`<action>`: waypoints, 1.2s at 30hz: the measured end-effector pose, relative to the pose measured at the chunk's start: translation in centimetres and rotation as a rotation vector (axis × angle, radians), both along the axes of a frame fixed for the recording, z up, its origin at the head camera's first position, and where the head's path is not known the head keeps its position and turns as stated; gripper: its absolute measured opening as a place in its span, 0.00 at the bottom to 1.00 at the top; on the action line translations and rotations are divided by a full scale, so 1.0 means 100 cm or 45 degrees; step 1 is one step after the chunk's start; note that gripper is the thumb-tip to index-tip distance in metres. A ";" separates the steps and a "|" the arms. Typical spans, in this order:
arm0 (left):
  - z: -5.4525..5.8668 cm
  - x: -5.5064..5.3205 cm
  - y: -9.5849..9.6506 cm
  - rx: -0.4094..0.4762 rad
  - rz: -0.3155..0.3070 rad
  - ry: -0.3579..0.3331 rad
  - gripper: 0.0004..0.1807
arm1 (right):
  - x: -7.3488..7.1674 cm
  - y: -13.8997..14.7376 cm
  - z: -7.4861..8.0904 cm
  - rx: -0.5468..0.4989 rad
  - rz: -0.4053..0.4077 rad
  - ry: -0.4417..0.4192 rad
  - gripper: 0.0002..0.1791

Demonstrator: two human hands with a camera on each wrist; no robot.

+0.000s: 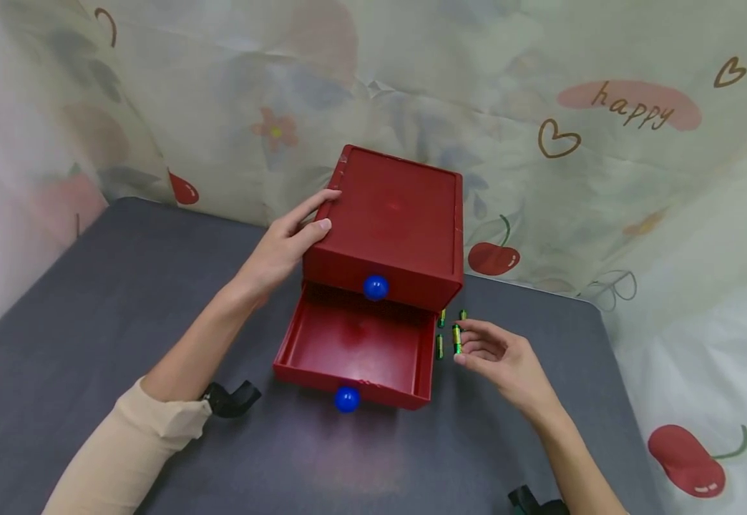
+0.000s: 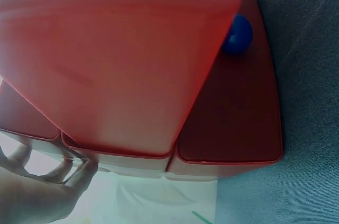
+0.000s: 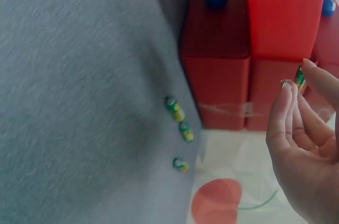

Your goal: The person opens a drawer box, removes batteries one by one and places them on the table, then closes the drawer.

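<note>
A red drawer cabinet (image 1: 393, 214) stands on the table, one drawer (image 1: 354, 336) pulled out and its inside bare. My left hand (image 1: 277, 250) rests on the cabinet's upper left edge, thumb and forefinger on the top. Between thumb and fingertips, my right hand (image 1: 502, 357) pinches a small green and yellow battery (image 1: 456, 339), held upright just right of the cabinet. In the right wrist view this battery (image 3: 300, 78) is beside the pulled-out drawer. Three similar batteries (image 3: 175, 108) lie on the table along the cabinet's right side.
Blue round knobs (image 1: 376, 287) stick out from the drawer fronts. The grey tabletop (image 1: 348, 465) reaches forward of the cabinet. Behind it hangs a printed curtain (image 1: 412, 93). Black wrist straps (image 1: 232, 399) are on both arms.
</note>
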State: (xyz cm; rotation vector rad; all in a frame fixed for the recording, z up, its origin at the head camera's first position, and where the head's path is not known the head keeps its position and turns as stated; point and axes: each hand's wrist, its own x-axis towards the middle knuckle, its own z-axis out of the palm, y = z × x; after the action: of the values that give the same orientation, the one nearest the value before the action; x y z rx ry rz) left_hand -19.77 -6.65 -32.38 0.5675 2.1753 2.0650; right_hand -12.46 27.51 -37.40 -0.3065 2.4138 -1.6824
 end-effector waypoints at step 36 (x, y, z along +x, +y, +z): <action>0.001 -0.012 -0.002 -0.027 -0.014 0.028 0.26 | -0.035 0.035 -0.066 0.144 -0.039 -0.066 0.26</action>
State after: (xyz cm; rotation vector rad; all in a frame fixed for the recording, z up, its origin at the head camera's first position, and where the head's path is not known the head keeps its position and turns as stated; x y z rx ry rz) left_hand -20.96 -6.86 -32.25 0.6007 2.1980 2.0377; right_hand -15.96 31.02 -44.01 -0.2080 2.4752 -1.5384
